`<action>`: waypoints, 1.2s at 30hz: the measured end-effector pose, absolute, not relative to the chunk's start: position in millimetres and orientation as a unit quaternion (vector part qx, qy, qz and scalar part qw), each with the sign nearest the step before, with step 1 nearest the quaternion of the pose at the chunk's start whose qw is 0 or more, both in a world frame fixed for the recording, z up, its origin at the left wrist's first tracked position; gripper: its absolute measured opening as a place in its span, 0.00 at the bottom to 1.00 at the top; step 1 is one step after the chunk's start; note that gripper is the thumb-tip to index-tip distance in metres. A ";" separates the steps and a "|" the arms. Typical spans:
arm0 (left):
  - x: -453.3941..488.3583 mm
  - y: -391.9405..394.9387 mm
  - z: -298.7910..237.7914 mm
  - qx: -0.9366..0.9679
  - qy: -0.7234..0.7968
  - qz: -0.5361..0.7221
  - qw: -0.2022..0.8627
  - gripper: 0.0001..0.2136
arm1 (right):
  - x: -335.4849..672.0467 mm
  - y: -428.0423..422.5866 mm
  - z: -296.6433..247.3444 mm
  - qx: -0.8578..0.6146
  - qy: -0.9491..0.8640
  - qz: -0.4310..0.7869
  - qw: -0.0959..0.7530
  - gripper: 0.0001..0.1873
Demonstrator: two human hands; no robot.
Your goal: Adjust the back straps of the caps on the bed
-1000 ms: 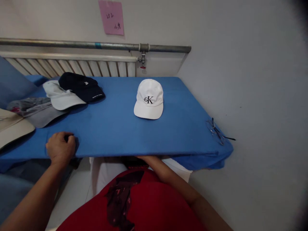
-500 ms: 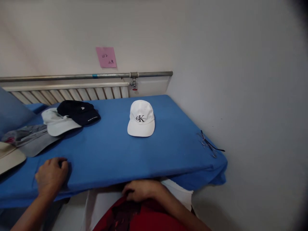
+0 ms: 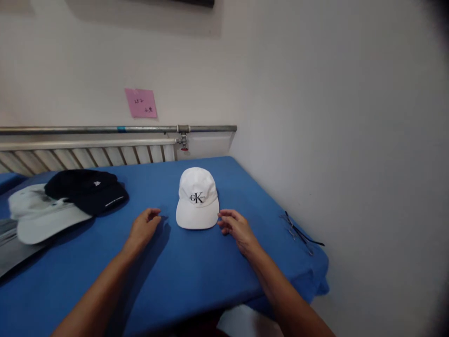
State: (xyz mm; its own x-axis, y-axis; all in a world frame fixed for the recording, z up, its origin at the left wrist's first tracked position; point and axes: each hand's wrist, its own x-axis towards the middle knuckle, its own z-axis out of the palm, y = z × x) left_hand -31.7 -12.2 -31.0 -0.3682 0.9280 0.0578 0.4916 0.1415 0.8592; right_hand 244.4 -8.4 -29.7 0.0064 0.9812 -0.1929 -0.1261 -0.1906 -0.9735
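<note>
A white baseball cap (image 3: 197, 196) with black CK lettering rests on the blue-covered table (image 3: 168, 281), its brim pointing toward me. My left hand (image 3: 145, 227) hovers to the left of the cap, fingers loosely curved and apart, holding nothing. At the brim's right edge is my right hand (image 3: 236, 227), its fingers spread and bent. Its fingertips are very close to the brim; I cannot tell whether they touch. To the left lie a black cap (image 3: 86, 187), a pale grey-white cap (image 3: 42, 210) and part of a grey cap (image 3: 17, 250), overlapping one another.
Thin-framed glasses (image 3: 298, 231) lie near the table's right edge, by the bare wall. Behind the table run a white radiator (image 3: 91, 157) and a metal pipe (image 3: 150, 129) with a valve. A pink note (image 3: 141, 103) is stuck to the wall above.
Both hands have moved forward over the table, from its near left part and from below its front edge, to either side of the white cap. The view has tilted up and shifted right.
</note>
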 end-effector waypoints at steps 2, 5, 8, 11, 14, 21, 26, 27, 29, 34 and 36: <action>-30.3 0.0 -33.2 0.474 0.692 0.458 0.295 0.10 | 243.7 12.4 -34.8 -0.536 -0.393 0.550 0.506 0.16; -28.5 16.3 -38.2 0.441 0.662 0.494 0.350 0.12 | 240.5 39.8 -36.4 -0.554 -0.382 0.549 0.496 0.23; -26.2 31.8 -43.0 0.417 0.629 0.520 0.399 0.14 | 237.5 66.8 -33.4 -0.565 -0.382 0.575 0.451 0.27; -23.9 45.1 -47.6 0.401 0.610 0.540 0.419 0.17 | 235.5 94.6 -29.3 -0.561 -0.378 0.619 0.400 0.27; -22.4 53.4 -53.3 0.388 0.604 0.557 0.417 0.18 | 231.7 118.5 -27.9 -0.533 -0.358 0.663 0.385 0.26; -24.2 57.1 -57.0 0.359 0.604 0.562 0.436 0.20 | 225.1 140.7 -36.5 -0.458 -0.301 0.743 0.385 0.25; -27.8 56.5 -52.4 0.342 0.625 0.540 0.447 0.20 | 230.1 142.1 -39.2 -0.428 -0.268 0.774 0.382 0.23; -28.3 56.1 -52.2 0.340 0.627 0.537 0.450 0.20 | 230.6 141.9 -38.8 -0.423 -0.265 0.781 0.376 0.22; -29.2 54.9 -52.4 0.336 0.629 0.534 0.455 0.19 | 230.8 140.9 -37.6 -0.414 -0.260 0.791 0.367 0.18; -29.7 52.0 -53.3 0.327 0.602 0.545 0.483 0.19 | 232.5 136.7 -35.5 -0.381 -0.280 0.794 0.383 0.18; -28.3 51.3 -51.3 0.302 0.578 0.558 0.513 0.20 | 234.3 134.2 -34.9 -0.365 -0.297 0.791 0.393 0.18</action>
State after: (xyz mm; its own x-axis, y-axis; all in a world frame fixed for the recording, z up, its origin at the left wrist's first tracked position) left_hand -28.3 51.3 -51.3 -0.2918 0.9215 -0.2561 -0.2230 0.1949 0.9551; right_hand 234.3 134.2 -34.9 -0.4256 0.8372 -0.3434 -0.4048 -0.5156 -0.7552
